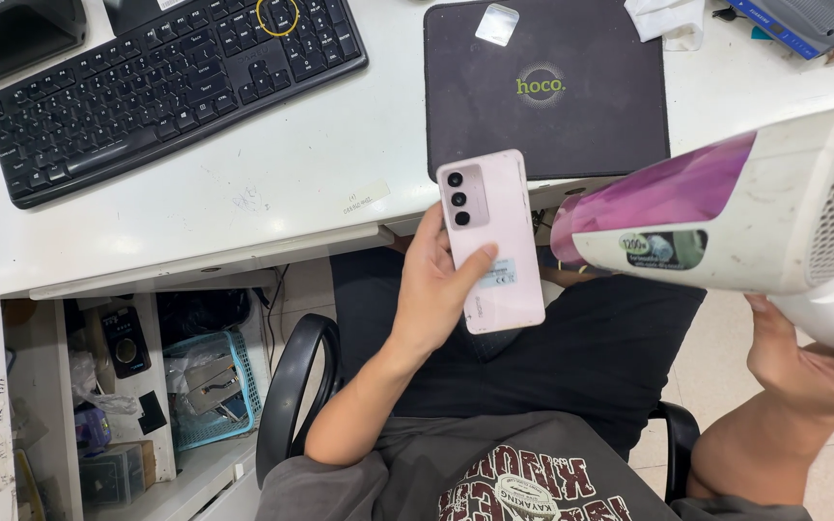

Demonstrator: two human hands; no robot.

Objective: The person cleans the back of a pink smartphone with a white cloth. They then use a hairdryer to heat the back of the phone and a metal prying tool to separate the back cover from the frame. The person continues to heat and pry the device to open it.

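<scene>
My left hand [433,285] grips a pale pink smartphone [492,241], back side up, with three camera lenses near its top and a small sticker lower down. It is held over my lap at the desk's front edge. My right hand [813,352] clasps the handle of a white and magenta hair dryer [726,207]. The dryer's nozzle points left at the phone's right edge, almost touching it.
A white desk [272,183] carries a black keyboard [171,82] at left and a black mouse mat [547,87] behind the phone. Under the desk at left are shelves with a blue basket [209,386]. A black chair armrest [287,391] is beside my left arm.
</scene>
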